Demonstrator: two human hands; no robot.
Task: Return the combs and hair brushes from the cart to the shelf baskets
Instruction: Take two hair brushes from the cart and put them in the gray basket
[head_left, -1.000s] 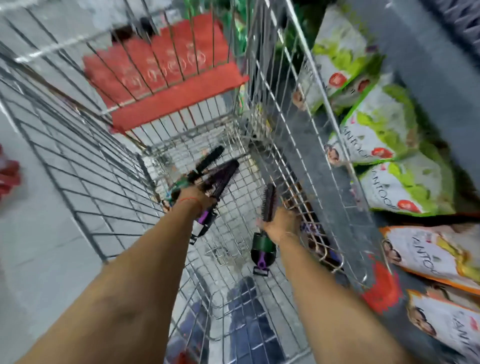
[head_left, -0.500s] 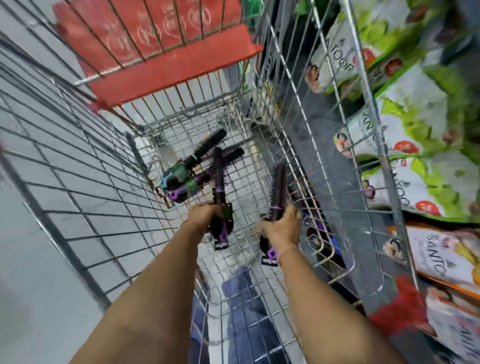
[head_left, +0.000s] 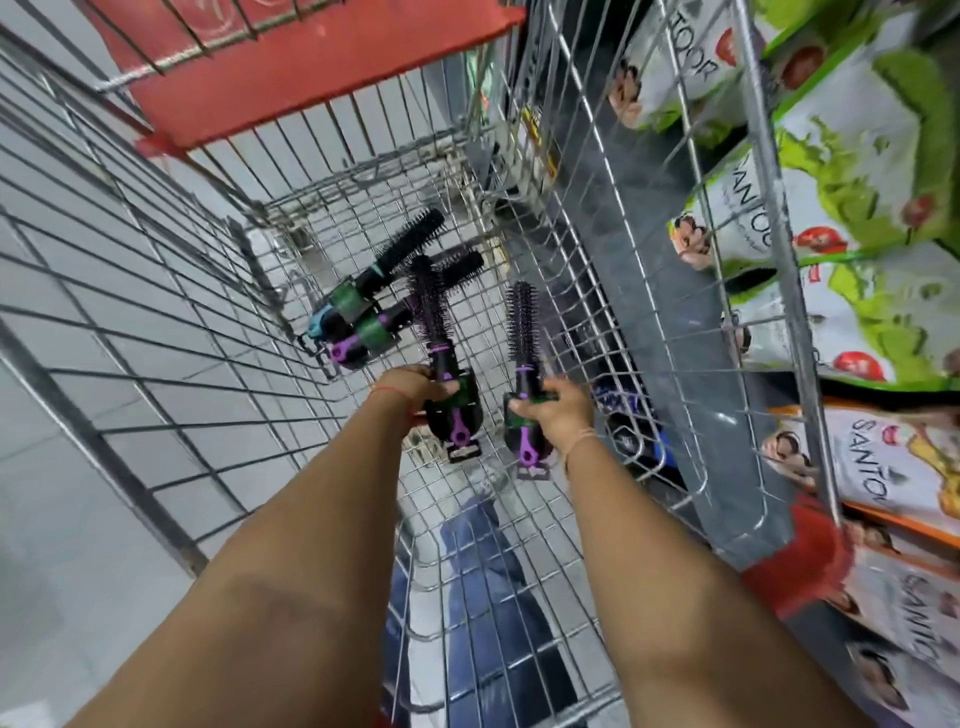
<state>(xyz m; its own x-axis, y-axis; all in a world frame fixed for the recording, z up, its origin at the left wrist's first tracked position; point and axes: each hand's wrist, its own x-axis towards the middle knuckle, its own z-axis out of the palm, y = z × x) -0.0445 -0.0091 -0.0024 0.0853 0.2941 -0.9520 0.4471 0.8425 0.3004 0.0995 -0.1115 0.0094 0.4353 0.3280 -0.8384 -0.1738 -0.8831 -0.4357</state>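
Both my arms reach down into a wire shopping cart (head_left: 613, 291). My left hand (head_left: 410, 387) grips the handle of a round black-and-purple hair brush (head_left: 434, 322), bristles pointing away from me. My right hand (head_left: 558, 410) holds a second round purple-bristled hair brush (head_left: 522, 322) the same way, just to the right. Two more round brushes lie on the cart floor beyond my left hand: one with a blue and green handle (head_left: 384, 270), one with a purple and green handle (head_left: 410, 312).
The cart's red child seat flap (head_left: 311, 67) stands at the far end. Shelves with green and white packaged goods (head_left: 857, 197) run along the right, outside the cart wall. Grey floor tiles (head_left: 78, 493) lie to the left. A dark packet (head_left: 631, 436) sits low beside the cart's right wall.
My left hand has drawn one brush back out of the pile toward me, leaving two on the cart floor. My right hand has kept its brush and lifted it a little.
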